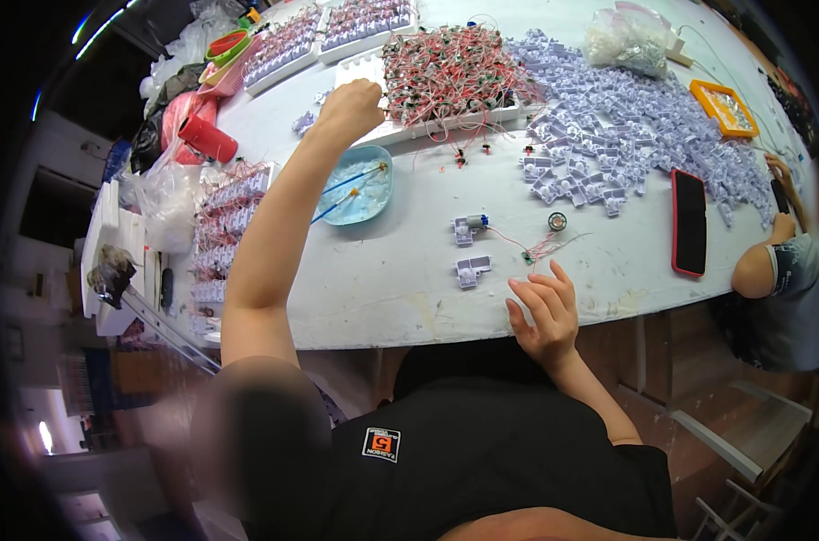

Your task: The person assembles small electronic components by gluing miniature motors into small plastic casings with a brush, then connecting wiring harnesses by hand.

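My left hand (351, 110) reaches to the far side, fingers curled closed at the left edge of a white foam tray (366, 68); whatever it grips is hidden. Beside it on the tray lies a heaped tangle of red and white wires with small parts (450, 77). Near the front edge my right hand (550, 314) is open, fingers spread, just below a small round part (557, 221) with thin wires (517, 245). Those wires run to a lavender plastic housing with a small motor (469, 229). A second lavender housing (472, 271) lies below it.
A blue bowl (379, 203) of white paste with two sticks stands under my left forearm. Loose lavender housings (599, 135) cover the right. A phone (688, 223), an orange tray (725, 108) and another person's arm (770, 252) are at right. Filled trays (233, 230) and a red cup (208, 138) stand left.
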The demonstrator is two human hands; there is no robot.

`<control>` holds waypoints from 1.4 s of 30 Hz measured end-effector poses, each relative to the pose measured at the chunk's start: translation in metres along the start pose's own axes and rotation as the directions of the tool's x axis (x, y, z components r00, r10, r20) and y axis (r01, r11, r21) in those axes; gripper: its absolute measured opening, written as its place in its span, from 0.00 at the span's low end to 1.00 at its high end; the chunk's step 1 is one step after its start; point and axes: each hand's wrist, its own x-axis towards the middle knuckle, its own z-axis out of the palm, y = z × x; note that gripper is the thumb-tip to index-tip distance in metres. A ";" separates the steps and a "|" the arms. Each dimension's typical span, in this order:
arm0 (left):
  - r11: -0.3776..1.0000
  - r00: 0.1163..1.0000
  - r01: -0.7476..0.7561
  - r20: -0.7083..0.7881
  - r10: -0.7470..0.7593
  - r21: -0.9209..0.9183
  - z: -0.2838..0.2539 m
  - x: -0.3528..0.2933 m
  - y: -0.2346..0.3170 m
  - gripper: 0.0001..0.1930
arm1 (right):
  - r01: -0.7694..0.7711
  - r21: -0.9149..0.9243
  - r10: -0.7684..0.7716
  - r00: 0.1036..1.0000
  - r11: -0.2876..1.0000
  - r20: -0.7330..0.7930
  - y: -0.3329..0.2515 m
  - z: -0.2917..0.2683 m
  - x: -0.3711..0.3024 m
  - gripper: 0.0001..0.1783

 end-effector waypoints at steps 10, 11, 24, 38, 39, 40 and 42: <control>0.999 0.991 0.033 -0.128 -0.032 0.002 -0.032 -0.017 0.017 0.10 | -0.005 0.008 0.005 1.000 1.000 0.004 0.001 0.000 -0.001 0.16; 0.999 0.991 0.032 -0.128 -0.032 0.004 -0.034 -0.019 0.017 0.10 | -0.006 0.009 0.006 1.000 1.000 0.002 0.000 0.000 -0.001 0.16; 0.986 0.934 0.150 -0.337 -0.118 0.070 -0.062 -0.061 0.026 0.08 | -0.004 0.003 0.004 1.000 1.000 0.012 0.000 -0.002 -0.001 0.16; 0.997 0.906 0.071 -0.417 -0.079 -0.033 -0.083 -0.100 0.053 0.06 | -0.043 0.011 0.043 0.999 0.999 0.018 -0.002 -0.002 -0.001 0.16; 0.997 0.876 0.027 -0.479 -0.059 -0.073 -0.094 -0.106 0.062 0.05 | -0.044 0.033 0.044 0.999 0.998 0.013 -0.002 -0.005 -0.002 0.16; 0.997 0.879 0.020 -0.474 -0.054 -0.075 -0.105 -0.114 0.072 0.05 | -0.041 0.057 0.041 0.999 0.998 0.011 -0.003 -0.007 -0.001 0.16; 0.968 0.852 -0.030 -0.512 -0.105 -0.247 -0.120 -0.126 0.093 0.04 | -0.085 0.127 0.087 0.996 0.988 -0.004 -0.003 -0.014 0.003 0.16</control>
